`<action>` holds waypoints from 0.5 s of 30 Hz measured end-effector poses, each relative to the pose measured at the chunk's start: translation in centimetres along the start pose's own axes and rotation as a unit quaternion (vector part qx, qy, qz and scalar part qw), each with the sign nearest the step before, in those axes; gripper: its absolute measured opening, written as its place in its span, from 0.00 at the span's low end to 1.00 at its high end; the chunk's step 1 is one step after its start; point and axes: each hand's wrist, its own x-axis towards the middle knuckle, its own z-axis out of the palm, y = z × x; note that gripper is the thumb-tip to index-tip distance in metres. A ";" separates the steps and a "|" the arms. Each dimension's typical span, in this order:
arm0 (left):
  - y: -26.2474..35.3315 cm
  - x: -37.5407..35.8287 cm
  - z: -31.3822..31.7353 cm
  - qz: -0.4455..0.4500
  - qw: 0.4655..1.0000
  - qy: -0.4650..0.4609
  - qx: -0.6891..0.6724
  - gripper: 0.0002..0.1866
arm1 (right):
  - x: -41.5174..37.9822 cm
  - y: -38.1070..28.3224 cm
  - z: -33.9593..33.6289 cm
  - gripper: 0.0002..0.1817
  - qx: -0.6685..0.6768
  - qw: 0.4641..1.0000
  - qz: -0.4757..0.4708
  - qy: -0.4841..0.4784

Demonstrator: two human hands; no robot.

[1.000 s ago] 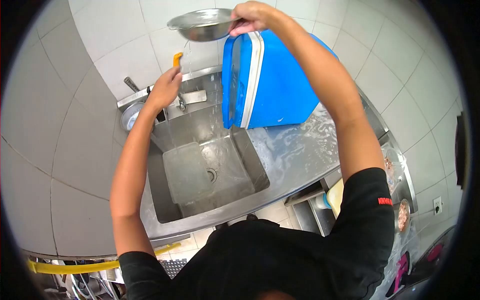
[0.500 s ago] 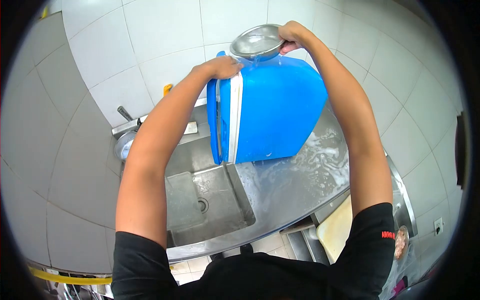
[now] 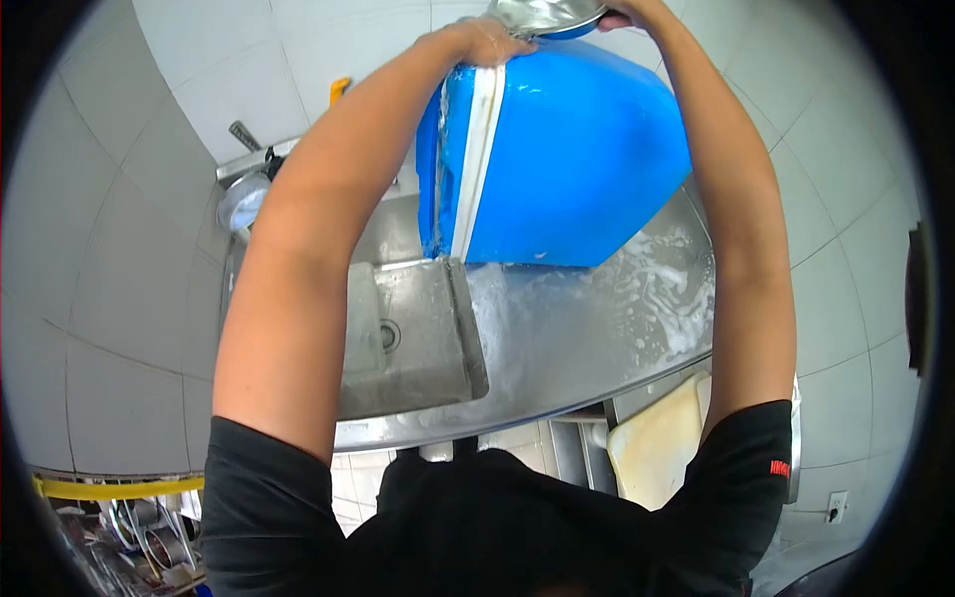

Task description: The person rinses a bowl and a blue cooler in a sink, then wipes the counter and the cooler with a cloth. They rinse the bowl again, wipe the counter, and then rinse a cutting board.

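A large blue cooler box [image 3: 597, 159] with a white rim stands on the wet steel counter beside the sink. My left hand [image 3: 490, 42] rests on its top left edge by the rim, with fingers closed over that edge. At the top of the view, my right hand [image 3: 629, 16] grips the edge of a steel bowl [image 3: 547, 14] above the back of the box. Water runs at the bowl's left side, over my left hand. The bowl's upper part is cut off by the frame.
The steel sink [image 3: 428, 338] with a drain lies left of the box. Soap suds [image 3: 676, 308] spread on the counter at right. A pot [image 3: 244, 202] sits at the far left. Below right is a pale board [image 3: 657, 448]; utensils [image 3: 164, 542] are at lower left.
The box, counter and sink appear higher in the view. The bowl, still in my right hand, has come closer to my left hand, and water now spills there.
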 end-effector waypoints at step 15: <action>-3.9 -4.1 4.7 0.058 0.874 0.102 -0.472 0.31 | -3.6 -5.9 0.3 0.14 0.171 0.942 0.195 0.213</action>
